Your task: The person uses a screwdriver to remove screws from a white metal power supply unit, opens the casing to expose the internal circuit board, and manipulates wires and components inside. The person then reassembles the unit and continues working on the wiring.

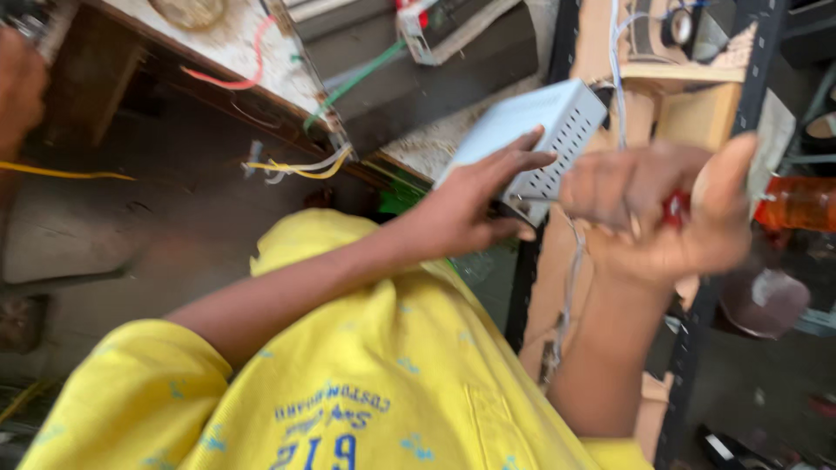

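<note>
My left hand (475, 204) reaches out from a yellow shirt sleeve and holds a pale grey metal box (540, 122) with rows of vent holes on its end. The fingers lie spread across the box's side. My right hand (662, 222) is blurred, just to the right of the box. It is closed around a red-handled tool (675, 209) whose thin metal shaft points at the box's lower corner. Thin white wires (616, 78) run from above down past the box.
A worn wooden bench (235, 52) carries red, green and yellow wires (300, 167). A black metal rack upright (697, 331) stands beside cardboard. An orange bottle (801, 202) sits at the right. Another person's hand (17, 87) shows at the top left.
</note>
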